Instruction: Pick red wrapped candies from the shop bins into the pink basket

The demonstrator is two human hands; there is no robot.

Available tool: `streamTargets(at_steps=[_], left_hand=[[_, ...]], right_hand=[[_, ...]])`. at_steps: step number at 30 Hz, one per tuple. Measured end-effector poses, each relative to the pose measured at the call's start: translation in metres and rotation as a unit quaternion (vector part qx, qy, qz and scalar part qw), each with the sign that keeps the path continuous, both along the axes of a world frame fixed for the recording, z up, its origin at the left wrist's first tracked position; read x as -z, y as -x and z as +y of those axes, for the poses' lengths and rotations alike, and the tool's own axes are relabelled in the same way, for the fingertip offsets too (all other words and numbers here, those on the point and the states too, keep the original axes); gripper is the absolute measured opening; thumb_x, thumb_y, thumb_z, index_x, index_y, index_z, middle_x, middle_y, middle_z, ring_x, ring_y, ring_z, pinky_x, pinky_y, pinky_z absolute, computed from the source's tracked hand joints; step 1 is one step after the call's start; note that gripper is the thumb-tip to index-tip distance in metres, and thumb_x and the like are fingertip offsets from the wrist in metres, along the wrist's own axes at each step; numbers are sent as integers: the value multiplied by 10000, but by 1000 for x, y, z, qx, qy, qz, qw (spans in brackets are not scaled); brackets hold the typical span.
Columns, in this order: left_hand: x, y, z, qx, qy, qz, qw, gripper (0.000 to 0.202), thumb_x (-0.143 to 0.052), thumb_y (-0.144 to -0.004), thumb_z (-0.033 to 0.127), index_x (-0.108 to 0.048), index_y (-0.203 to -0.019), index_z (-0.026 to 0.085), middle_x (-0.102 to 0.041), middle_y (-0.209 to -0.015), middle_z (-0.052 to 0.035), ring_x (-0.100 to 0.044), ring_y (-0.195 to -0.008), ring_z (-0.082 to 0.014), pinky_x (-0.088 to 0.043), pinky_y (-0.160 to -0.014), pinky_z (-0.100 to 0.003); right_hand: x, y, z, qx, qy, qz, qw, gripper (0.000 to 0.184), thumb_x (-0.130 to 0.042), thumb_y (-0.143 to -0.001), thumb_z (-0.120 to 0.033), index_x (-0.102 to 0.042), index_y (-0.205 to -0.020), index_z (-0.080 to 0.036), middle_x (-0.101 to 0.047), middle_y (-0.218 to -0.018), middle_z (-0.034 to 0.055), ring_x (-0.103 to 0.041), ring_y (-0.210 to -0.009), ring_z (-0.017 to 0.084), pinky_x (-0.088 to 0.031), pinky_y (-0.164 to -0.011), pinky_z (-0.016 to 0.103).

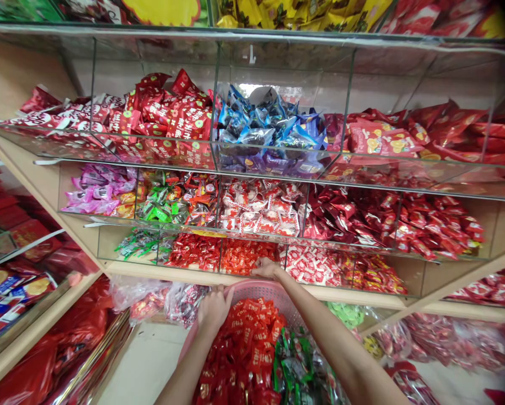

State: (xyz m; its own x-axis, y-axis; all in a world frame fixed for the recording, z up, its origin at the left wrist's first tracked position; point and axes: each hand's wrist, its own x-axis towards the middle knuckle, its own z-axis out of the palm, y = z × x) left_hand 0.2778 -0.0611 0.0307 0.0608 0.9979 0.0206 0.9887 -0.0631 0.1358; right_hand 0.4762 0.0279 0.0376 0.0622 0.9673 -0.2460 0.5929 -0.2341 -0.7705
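My left hand (214,308) is closed over the rim of a pink plastic basket (287,297), thumb on top. Red-orange wrapped candies (258,332) fill the basket's left and middle, while green-and-dark wrapped candies (301,360) lie on its right side. Reaching across the rim, my right hand (266,269) rests at the front of a bottom-row compartment, against small orange-red wrapped candies (242,256). Its fingers look slightly apart and bent, with nothing visible in them; the fingertips are partly hidden among the candies.
Clear-fronted shelf compartments rise in tiers, holding red packets (163,109), blue packets (273,126) and white-and-red candies (261,208). The wooden shelf edge (332,293) runs just beyond the basket. Plastic bags of candies (151,304) sit below it. Red packages (37,365) lie at lower left.
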Motion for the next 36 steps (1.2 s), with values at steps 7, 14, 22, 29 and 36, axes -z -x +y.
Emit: streamTargets(at_steps=[7, 14, 22, 29, 36], left_hand=[[3, 1, 0, 8, -9, -1, 1000, 614, -131, -878, 527, -560, -1092, 143, -645, -988, -146, -637, -811, -230, -459, -688, -315], [2, 2, 1, 11, -8, -7, 1000, 618, -136, -874, 540, -559, -1081, 139, -647, -984, -145, -638, -807, -228, -458, -680, -305], [3, 2, 1, 10, -6, 2, 1000, 608, -137, -875, 537, -551, -1096, 150, -644, -994, -139, -640, -803, -229, -460, -668, -315], [3, 2, 1, 7, -11, 8, 1000, 608, -129, -877, 531, -558, -1073, 148, -646, -983, -136, -639, -795, -225, -457, -660, -310], [0, 1, 1, 6, 8, 3, 1000, 618, -131, -875, 536, -557, -1098, 147, -636, -1021, -147, -636, -809, -215, -449, -677, -302]], right_hand=[[-13, -7, -6, 14, 40, 120, 992, 168, -648, -574, -221, -570, -714, -167, -538, -535, -65, -411, -441, 53, -285, -410, 164], [-17, -8, -5, 55, 75, 384, 919, 212, -659, -619, -259, -545, -787, -196, -618, -768, -26, -544, -604, 74, -440, -532, 177], [-9, 0, -5, 129, 81, 517, 842, 110, -564, -745, -257, -510, -802, -181, -607, -735, -6, -563, -591, 63, -503, -618, 200], [-7, 1, -5, 115, 35, 532, 838, 248, -697, -666, -332, -547, -824, -213, -622, -729, -11, -567, -601, 89, -499, -547, 211], [-33, 3, -42, 46, -5, 463, 885, 313, -753, -578, -399, -569, -731, -197, -599, -663, -31, -547, -612, 96, -442, -559, 207]])
